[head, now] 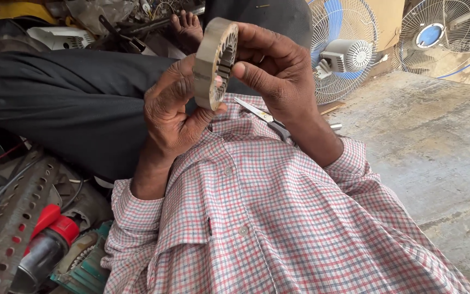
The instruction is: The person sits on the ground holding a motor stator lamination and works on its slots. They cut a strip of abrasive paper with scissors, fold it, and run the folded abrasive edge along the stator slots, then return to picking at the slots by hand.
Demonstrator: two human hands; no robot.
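Observation:
A round metal motor stator ring (215, 61) with slotted inner teeth is held up on edge in front of me. My left hand (172, 111) grips its lower rim between thumb and fingers. My right hand (276, 71) holds the upper right side, its thumb pressing against the inner slots. A pair of scissors (265, 118) lies on my checked shirt (257, 218) just below the right wrist.
Two wire-caged fans (344, 51) (444, 35) stand at the back right on a concrete floor (436, 147). A dark trouser leg (66, 103) crosses the left. A perforated metal bar (12, 223), a red-capped can (47, 245) and wires clutter the lower left.

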